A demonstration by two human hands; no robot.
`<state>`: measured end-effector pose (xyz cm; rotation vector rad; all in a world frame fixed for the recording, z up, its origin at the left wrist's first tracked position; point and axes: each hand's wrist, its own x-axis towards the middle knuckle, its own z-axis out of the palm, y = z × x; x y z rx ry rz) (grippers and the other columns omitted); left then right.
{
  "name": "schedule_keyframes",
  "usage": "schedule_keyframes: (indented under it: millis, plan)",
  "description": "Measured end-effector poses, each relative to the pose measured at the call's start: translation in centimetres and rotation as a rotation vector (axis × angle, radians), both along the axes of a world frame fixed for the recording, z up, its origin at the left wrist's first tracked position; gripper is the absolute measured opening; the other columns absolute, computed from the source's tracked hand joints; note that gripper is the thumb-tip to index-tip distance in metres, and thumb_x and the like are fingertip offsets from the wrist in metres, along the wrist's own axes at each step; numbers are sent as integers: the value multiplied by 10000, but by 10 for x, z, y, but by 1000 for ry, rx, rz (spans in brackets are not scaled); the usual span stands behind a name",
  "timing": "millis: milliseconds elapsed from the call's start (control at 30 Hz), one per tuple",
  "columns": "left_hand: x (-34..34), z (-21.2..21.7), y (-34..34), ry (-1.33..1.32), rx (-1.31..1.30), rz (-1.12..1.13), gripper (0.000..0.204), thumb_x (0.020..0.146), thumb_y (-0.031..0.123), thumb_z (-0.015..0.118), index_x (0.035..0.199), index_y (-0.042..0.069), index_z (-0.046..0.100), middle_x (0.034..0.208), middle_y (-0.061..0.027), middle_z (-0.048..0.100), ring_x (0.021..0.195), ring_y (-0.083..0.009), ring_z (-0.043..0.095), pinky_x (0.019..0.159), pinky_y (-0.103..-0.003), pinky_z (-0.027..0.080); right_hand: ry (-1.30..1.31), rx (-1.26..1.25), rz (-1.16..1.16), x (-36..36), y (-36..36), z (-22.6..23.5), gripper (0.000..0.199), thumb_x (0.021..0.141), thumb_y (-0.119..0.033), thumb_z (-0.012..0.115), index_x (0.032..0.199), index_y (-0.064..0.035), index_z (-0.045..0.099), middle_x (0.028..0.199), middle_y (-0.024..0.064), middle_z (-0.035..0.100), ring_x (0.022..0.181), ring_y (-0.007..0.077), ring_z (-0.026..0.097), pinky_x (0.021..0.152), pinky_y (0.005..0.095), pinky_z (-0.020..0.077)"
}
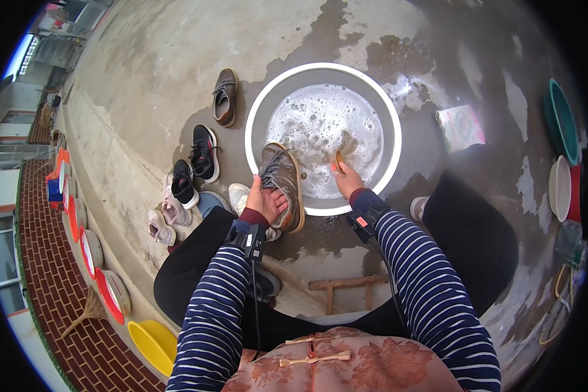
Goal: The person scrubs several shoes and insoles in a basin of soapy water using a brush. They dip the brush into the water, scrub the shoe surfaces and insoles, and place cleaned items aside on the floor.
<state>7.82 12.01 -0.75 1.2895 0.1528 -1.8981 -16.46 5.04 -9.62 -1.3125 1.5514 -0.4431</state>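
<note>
Shoe, a brown-grey lace-up with a tan sole edge, overlaps the near-left rim of a round grey basin with a broad white rim; whether it rests there is unclear. Its long axis runs roughly near to far. The left hand is nearer, at the shoe's left side, fingers bent against it; I cannot tell how firmly they grip. The right hand, at the basin's near-right inside, has its fingers closed round a slim orange-brown handle; from them the shoe lies left. Suds fill the gap between and the basin's far half. Just outside its near-left edge sits a white shoe, crowding that side.
</note>
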Motion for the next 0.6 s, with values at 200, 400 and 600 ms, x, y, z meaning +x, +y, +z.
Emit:
schedule_keyframes:
  millis: [200,400,600]
  plan:
    - [-17,-23,-5,-358,101,168,562,998,522,290,1344,94,402,1320,-148,520,1119,-288,545,961,-423,414,-118,-283,285,24,46,59,528,931,-200,518,1443,-215,388,977,185,557,900,344,581,803,405,458]
    - [-21,-28,6,-1371,-361,-492,496,985,370,430,819,-46,645,721,-189,614,704,-296,626,651,-417,464,29,-254,318,21,34,81,530,926,-197,529,1438,-225,397,956,190,564,876,350,588,781,412,463]
    - [-10,0,3,-1682,-264,-851,426,938,345,499,914,-50,655,857,-270,643,786,-434,609,736,-485,463,-169,-462,136,25,25,91,512,914,-210,529,1413,-198,416,922,197,551,831,380,585,753,443,473]
